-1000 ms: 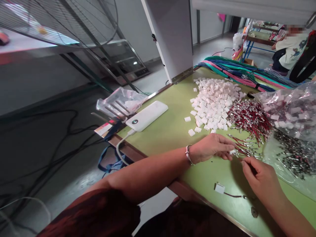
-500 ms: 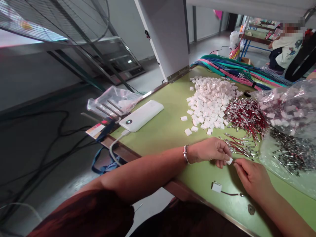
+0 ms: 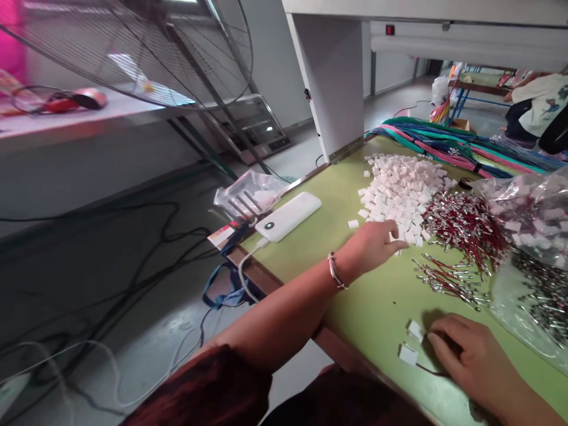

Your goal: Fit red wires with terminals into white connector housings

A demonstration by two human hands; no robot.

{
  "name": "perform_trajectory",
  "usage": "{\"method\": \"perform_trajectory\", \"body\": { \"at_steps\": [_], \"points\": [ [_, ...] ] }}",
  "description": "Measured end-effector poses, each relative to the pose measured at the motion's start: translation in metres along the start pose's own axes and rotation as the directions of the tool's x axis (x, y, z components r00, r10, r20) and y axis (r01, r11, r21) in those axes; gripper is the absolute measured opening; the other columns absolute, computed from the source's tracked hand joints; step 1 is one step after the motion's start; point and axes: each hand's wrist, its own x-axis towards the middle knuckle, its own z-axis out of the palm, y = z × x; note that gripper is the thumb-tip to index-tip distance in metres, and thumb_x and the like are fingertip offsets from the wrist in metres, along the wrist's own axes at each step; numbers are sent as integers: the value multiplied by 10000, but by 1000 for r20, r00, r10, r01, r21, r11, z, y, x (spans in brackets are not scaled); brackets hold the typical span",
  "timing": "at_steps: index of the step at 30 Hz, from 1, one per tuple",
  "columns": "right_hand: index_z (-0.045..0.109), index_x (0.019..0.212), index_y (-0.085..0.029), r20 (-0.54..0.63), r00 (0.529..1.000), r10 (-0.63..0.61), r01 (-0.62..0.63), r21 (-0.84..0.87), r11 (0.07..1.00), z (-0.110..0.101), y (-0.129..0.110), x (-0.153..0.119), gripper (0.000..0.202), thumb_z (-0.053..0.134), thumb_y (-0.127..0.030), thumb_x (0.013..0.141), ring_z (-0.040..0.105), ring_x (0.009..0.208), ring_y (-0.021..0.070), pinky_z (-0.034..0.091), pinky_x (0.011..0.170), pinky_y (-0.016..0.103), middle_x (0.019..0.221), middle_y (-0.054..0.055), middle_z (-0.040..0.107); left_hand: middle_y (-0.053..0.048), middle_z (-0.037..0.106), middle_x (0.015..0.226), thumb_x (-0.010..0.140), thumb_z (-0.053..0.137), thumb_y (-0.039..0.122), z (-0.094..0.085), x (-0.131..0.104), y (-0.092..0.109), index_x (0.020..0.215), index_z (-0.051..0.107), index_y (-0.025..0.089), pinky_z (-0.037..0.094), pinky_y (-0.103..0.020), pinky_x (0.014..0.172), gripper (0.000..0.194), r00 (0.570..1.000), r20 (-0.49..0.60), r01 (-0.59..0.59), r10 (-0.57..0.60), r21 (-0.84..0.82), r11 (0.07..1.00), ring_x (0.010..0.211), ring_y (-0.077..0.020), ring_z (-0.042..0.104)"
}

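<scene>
My left hand (image 3: 375, 245), with a bracelet at the wrist, reaches over the near edge of the pile of small white connectors (image 3: 406, 183). Its thumb and index finger are apart, and nothing shows between them. Low on the green table, my right hand (image 3: 464, 349) has its fingers closed beside a white connector (image 3: 416, 331); whether it grips that piece or its wire is hidden. Another white connector (image 3: 408, 354) with a dark wire lies just nearer. Short red wires with metal ends (image 3: 450, 278) lie between the hands and a larger red wire heap (image 3: 465, 225).
A white power bank (image 3: 289, 216) with a cable lies at the table's left edge (image 3: 261, 275). Clear bags (image 3: 532, 213) of parts fill the right side. Long wire bundles (image 3: 426, 142) lie behind. A fan (image 3: 186, 53) stands left, and a person (image 3: 536, 106) sits far back.
My left hand has moved from beside the right hand to the white pile and opened. My right hand has come lower, with a white connector now at its fingertips. The view has shifted left.
</scene>
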Motion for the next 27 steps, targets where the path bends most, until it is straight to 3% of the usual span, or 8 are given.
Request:
{"method": "perform_trajectory", "body": {
  "at_steps": [3, 5, 10, 15, 20, 27],
  "points": [
    [642, 858, -207, -238, 970, 40, -75, -142, 987, -3, 11, 6, 229, 455, -294, 959, 632, 677, 155, 484, 629, 276, 783, 32, 662, -81, 671, 826, 885, 585, 430, 3, 7, -4, 984, 633, 155, 397, -280, 632, 296, 998, -2, 65, -66, 161, 985, 768, -214, 602],
    [635, 911, -205, -325, 942, 86, -184, -285, 941, -4, 21, 11, 224, 450, -321, 961, 640, 721, 180, 470, 612, 296, 867, 50, 664, -121, 671, 908, 906, 564, 420, 11, 8, -1, 1023, 618, 139, 414, -300, 651, 309, 996, 34, 75, -86, 243, 967, 827, -254, 615],
    [607, 882, -209, -241, 954, 179, -275, -462, 843, 0, 33, 16, 224, 421, -307, 961, 603, 667, 190, 406, 529, 301, 881, 47, 632, -146, 648, 993, 922, 559, 329, 23, 10, 8, 1040, 612, 126, 448, -315, 678, 241, 989, 109, 57, -103, 362, 930, 887, -279, 624],
    [586, 876, -206, -243, 944, 225, -307, -394, 866, 2, 30, 17, 185, 442, -297, 949, 592, 663, 181, 390, 543, 292, 878, 45, 625, -139, 626, 1060, 888, 578, 230, 21, 9, 3, 1091, 617, 126, 462, -325, 763, 232, 990, 131, 2, -45, 313, 950, 948, -261, 610],
    [561, 814, -199, -205, 949, 238, -305, -418, 856, 1, 30, 18, 236, 402, -289, 963, 562, 608, 174, 348, 506, 294, 847, 48, 610, -109, 622, 996, 839, 596, 224, 22, 7, -4, 990, 640, 143, 443, -306, 754, 177, 993, 118, -60, 31, 247, 967, 908, -228, 591],
    [525, 823, -207, -318, 936, 152, -254, -311, 916, 1, 29, 17, 235, 371, -301, 974, 570, 672, 174, 394, 553, 282, 822, 49, 604, -64, 621, 892, 798, 581, 181, 22, 9, -5, 833, 605, 158, 411, -299, 738, 48, 980, 112, -180, 162, 168, 969, 851, -194, 556]
  ]
}}
